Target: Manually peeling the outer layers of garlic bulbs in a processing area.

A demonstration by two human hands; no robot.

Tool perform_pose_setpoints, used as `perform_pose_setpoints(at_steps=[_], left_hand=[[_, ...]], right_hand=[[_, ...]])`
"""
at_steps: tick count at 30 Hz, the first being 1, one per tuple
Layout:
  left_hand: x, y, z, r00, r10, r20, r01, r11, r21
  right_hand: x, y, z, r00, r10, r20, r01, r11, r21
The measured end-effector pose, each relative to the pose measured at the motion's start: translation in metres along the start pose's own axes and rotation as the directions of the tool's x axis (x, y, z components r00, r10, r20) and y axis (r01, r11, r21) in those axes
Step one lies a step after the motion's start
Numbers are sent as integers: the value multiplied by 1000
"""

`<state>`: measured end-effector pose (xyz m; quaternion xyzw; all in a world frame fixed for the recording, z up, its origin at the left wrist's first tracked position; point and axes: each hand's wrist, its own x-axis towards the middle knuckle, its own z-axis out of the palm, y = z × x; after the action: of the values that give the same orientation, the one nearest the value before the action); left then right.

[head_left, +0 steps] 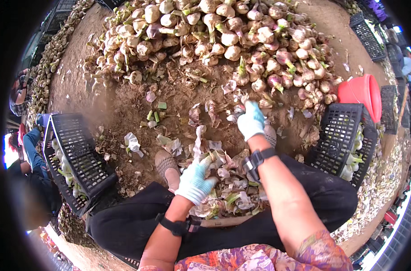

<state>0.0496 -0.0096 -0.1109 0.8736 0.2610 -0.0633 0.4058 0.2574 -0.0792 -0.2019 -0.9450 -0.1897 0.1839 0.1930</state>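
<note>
My left hand point(196, 181), in a pale blue and white glove, is above a heap of garlic skins point(237, 200) between my legs. Its thumb stands apart from its fingers, and a strip of papery garlic skin point(199, 137) rises just beyond the fingertips. Farther forward, my right hand point(251, 118) wears a matching glove and reaches low over the soil, towards the pile of garlic bulbs point(229, 38). A small dark and reddish thing point(238, 110) shows at that hand's left side, too blurred to name. Whether the fingers grip it is unclear.
Black plastic crates with trimmed garlic stand on their sides at my left point(82, 145) and right point(337, 142). Behind the right crate is a red bucket point(356, 93). Cut green stalks point(153, 116) lie on the soil. Another person's leg point(33, 149) shows at far left.
</note>
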Motion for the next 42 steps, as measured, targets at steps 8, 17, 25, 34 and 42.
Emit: perform_pose_setpoints(at_steps=[8,17,25,34,42], left_hand=[[12,-14,-7,981,-167,-101,151,976,-155],[-10,12,-30,925,33,-378,-74,993,-93],[-60,41,-66,1000,5,19,15,461,-887],[-81,40,-67,975,75,209,180,289,-940],[-84,50,-67,957,90,275,254,195,-948]], right_hand=[[34,-2,12,967,21,253,-9,999,-51],[-114,-75,-27,941,-229,249,55,830,555],[-183,-77,-116,777,-614,-135,585,627,514],[-203,-58,-133,671,-739,-59,699,605,380],[-208,-40,-152,804,-593,-40,415,513,751]])
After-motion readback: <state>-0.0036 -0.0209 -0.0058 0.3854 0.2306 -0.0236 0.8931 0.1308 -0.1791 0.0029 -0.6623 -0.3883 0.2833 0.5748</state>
